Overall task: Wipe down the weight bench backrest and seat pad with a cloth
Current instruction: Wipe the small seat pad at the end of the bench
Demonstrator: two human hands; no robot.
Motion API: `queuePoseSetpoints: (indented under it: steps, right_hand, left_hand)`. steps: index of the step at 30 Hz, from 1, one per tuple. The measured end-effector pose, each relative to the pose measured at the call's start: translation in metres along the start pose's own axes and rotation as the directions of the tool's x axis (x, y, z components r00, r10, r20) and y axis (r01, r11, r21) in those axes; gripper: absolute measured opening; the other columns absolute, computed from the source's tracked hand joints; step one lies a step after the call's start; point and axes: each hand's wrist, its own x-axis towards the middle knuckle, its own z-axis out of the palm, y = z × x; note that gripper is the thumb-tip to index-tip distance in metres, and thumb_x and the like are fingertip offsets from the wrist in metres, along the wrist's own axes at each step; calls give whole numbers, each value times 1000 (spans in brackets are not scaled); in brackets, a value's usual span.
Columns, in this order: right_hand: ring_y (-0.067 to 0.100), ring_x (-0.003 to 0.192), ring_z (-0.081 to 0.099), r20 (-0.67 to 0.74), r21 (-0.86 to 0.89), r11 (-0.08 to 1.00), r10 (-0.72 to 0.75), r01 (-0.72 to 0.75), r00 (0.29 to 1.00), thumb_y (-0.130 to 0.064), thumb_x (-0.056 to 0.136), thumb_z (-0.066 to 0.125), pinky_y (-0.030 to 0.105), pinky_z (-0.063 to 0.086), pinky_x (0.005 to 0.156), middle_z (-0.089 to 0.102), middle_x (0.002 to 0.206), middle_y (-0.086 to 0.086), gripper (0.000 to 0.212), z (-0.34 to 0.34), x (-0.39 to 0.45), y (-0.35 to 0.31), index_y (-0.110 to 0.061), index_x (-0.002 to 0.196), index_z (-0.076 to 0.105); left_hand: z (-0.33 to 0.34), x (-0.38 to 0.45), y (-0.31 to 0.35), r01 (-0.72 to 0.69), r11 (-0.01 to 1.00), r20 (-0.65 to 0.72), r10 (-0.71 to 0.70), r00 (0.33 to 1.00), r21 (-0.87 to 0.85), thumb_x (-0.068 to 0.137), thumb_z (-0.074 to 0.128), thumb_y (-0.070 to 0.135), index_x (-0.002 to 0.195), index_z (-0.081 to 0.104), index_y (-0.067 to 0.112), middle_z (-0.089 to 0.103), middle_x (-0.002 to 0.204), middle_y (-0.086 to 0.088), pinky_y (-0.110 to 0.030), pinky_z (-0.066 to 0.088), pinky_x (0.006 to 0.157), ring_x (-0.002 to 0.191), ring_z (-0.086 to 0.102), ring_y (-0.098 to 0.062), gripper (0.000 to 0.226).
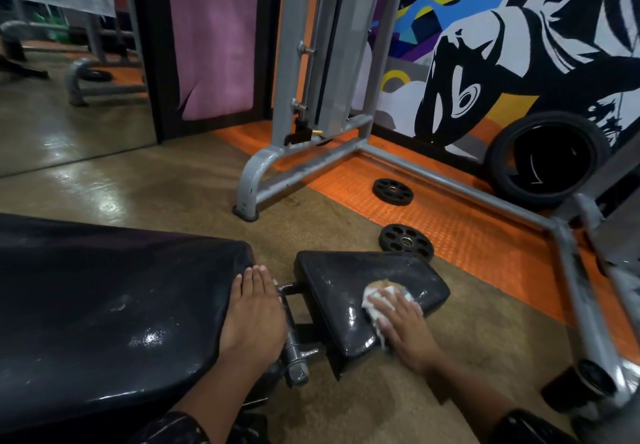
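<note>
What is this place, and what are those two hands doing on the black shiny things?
This is a gym, seen from a camera worn on a person's head, looking down at their own hands. The big black cushion is the weight bench's backrest; the smaller one is its seat pad. The left hand lies flat on the backrest's edge, holding nothing. The right hand presses a white cloth onto the seat pad to wipe it. On the floor beyond lie two small round weight plates, beside a grey metal frame.
</note>
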Motion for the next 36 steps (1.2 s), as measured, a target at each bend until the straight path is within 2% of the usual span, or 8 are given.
queuePoseSetpoints:
  steps: [8, 11, 13, 16, 19, 22, 27, 36]
  right_hand:
    - [37, 146, 9, -130, 514, 570, 791, -641, 599, -37, 100, 36, 48, 10, 117, 18, 158, 14, 58, -16, 72, 26, -12, 151, 21]
    - [41, 129, 41, -75, 684, 493, 781, -538, 620, -49, 91, 40, 36, 39, 90, 46, 117, 15, 51, -10, 73, 67, -19, 130, 52]
    - [36, 126, 46, -87, 850, 367, 806, -379, 585, -35, 98, 41, 39, 41, 100, 52, 130, 13, 36, -13, 69, 72, -25, 131, 53]
    - [41, 130, 43, 19, 948, 145, 863, -284, 504, -27, 101, 42, 42, 42, 104, 45, 139, 21, 50, -13, 59, 54, -2, 144, 33]
    - [35, 119, 56, 162, 977, -69, 854, -201, 494, -74, 72, 54, 31, 58, 76, 55, 132, 13, 102, 26, 65, 61, -14, 149, 27]
    - [25, 108, 62, 164, 986, -138, 833, -89, 528, -78, 61, 43, 42, 54, 92, 59, 131, 8, 103, 95, 86, 119, -22, 147, 31]
    - [19, 91, 58, 124, 988, -152, 851, 14, 510, -19, 101, 40, 21, 54, 49, 50, 131, 15, 45, 26, 48, -2, -18, 145, 27]
    - [34, 126, 50, 200, 974, -227, 829, -13, 523, -16, 103, 37, 35, 49, 81, 42, 137, 8, 53, 30, 25, -72, -30, 148, 15]
  left_hand:
    - [6, 3, 0, 2, 999, -72, -5, 997, -44, 94, 12, 27, 141, 28, -13, 36, 148, -28, -49, 25, 115, 138, 37, -37, 63]
    - [16, 5, -1, -6, 1000, -6, 6, 1000, -29, 86, 27, 25, 116, 57, -18, 62, 117, -33, -55, 49, 93, 108, 62, -43, 60]
    - [19, 8, -2, 1, 1000, 5, -1, 1000, -15, 84, 30, 24, 114, 59, -18, 64, 114, -32, -56, 50, 91, 105, 64, -44, 59]
    - [22, 11, -3, -2, 998, -12, 1, 1000, -62, 87, 26, 26, 119, 56, -17, 62, 119, -31, -54, 47, 95, 111, 61, -42, 61]
    - [15, 10, 0, -4, 999, -52, 2, 999, -32, 85, -6, 31, 142, 28, -12, 37, 148, -27, -50, 24, 115, 138, 36, -37, 79]
    - [15, 9, -1, -17, 1000, -56, 18, 998, 12, 76, -22, 30, 148, 7, -7, 18, 158, -22, -45, 8, 120, 147, 16, -31, 86]
    - [11, 7, 3, 23, 1000, -19, -23, 1000, 6, 100, 11, 29, 148, 7, -7, 18, 158, -20, -43, 7, 120, 147, 15, -30, 60]
    - [8, 6, 3, 31, 1000, 51, -31, 998, 1, 101, 14, 30, 148, 10, -8, 20, 157, -21, -43, 8, 120, 146, 17, -32, 61]
